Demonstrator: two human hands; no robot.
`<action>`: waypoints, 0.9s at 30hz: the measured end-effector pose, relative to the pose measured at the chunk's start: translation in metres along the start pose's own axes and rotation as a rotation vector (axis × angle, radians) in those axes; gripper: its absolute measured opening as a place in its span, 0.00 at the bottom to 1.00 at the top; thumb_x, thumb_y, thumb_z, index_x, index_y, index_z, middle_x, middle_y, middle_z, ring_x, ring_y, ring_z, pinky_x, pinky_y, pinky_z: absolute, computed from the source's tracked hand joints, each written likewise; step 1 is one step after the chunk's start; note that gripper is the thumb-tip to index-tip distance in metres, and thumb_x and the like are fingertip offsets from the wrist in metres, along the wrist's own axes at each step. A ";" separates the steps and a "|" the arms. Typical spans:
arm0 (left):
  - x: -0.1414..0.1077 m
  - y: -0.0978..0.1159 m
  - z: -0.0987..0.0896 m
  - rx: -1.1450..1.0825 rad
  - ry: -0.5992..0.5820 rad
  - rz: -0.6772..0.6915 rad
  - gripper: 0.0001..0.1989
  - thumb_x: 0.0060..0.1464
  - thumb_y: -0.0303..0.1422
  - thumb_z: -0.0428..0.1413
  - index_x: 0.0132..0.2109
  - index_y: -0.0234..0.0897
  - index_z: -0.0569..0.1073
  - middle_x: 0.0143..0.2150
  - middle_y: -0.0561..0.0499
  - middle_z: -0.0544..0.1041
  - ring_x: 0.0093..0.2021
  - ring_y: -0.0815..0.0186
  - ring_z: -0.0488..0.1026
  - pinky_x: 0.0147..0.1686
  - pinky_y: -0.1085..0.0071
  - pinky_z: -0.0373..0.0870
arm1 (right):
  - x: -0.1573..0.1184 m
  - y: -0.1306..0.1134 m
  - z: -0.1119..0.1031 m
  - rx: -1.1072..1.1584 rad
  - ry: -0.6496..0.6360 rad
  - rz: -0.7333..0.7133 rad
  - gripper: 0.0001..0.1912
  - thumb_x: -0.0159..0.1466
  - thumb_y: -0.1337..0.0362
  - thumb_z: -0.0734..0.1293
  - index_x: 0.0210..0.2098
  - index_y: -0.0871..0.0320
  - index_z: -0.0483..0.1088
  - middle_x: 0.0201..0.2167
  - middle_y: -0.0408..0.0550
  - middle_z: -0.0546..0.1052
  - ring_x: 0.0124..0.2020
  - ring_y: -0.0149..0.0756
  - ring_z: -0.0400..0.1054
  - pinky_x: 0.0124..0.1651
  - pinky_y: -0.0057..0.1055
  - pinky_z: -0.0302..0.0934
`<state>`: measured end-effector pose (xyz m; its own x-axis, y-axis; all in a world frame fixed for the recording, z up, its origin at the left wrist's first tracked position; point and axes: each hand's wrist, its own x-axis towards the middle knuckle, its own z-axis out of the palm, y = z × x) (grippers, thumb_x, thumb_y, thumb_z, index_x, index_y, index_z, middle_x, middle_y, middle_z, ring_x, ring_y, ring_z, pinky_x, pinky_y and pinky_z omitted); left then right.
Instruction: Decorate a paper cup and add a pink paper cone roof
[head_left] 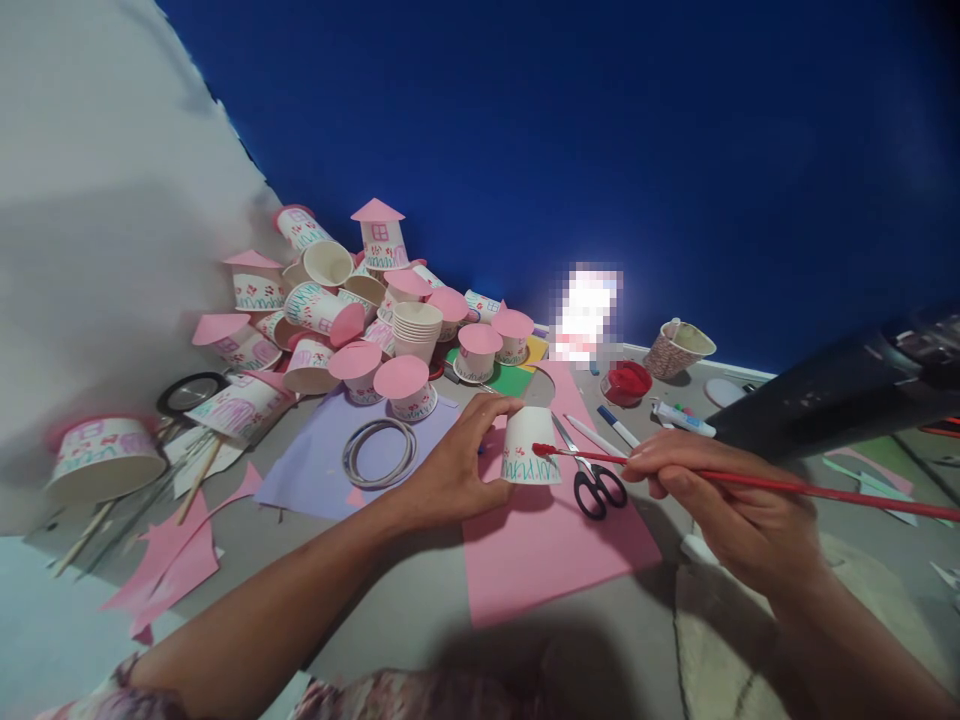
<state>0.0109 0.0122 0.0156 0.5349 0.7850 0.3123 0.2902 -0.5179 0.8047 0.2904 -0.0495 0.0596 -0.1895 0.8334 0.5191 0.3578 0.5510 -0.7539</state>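
Observation:
A white paper cup (531,432), upside down with green marks around its lower rim and some red dabs, is gripped between the thumb and fingers of my left hand (457,455). My right hand (720,505) holds a long red paintbrush (780,484) by the handle. Its red-loaded tip meets or nearly meets the cup's side. Just right of the cup, black-handled scissors (596,488) lie on a pink paper sheet (555,570). An open tub of red paint (626,383) stands beyond my right hand.
Many decorated cups with pink cone roofs (401,377) are heaped at the back left. A purple sheet (300,470) bears a roll of tape (379,453). Markers (619,427), a patterned cup (679,350) and a paint tube (682,419) sit right. A dark cylinder (832,400) juts in from the right.

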 end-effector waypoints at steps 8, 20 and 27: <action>-0.001 -0.003 0.001 0.003 -0.014 -0.004 0.41 0.45 0.22 0.62 0.65 0.47 0.63 0.65 0.44 0.67 0.65 0.49 0.66 0.63 0.52 0.70 | 0.000 0.001 0.000 -0.012 -0.001 -0.025 0.10 0.71 0.66 0.68 0.40 0.48 0.82 0.34 0.46 0.85 0.38 0.42 0.81 0.42 0.37 0.75; -0.001 -0.002 0.001 -0.001 -0.023 0.005 0.41 0.44 0.21 0.61 0.65 0.48 0.62 0.64 0.44 0.67 0.65 0.50 0.66 0.63 0.52 0.70 | 0.001 0.001 -0.002 -0.033 -0.041 -0.032 0.10 0.71 0.67 0.67 0.42 0.48 0.82 0.34 0.45 0.85 0.38 0.42 0.81 0.42 0.35 0.74; -0.001 -0.002 0.001 -0.005 -0.013 -0.008 0.42 0.43 0.20 0.61 0.65 0.47 0.63 0.64 0.45 0.67 0.65 0.49 0.66 0.66 0.51 0.66 | 0.001 0.001 -0.004 -0.030 -0.032 -0.042 0.11 0.72 0.68 0.66 0.42 0.49 0.81 0.34 0.46 0.84 0.38 0.41 0.80 0.41 0.35 0.74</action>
<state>0.0107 0.0125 0.0128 0.5428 0.7846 0.2995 0.2903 -0.5099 0.8098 0.2942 -0.0483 0.0605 -0.2338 0.8107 0.5367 0.3763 0.5845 -0.7189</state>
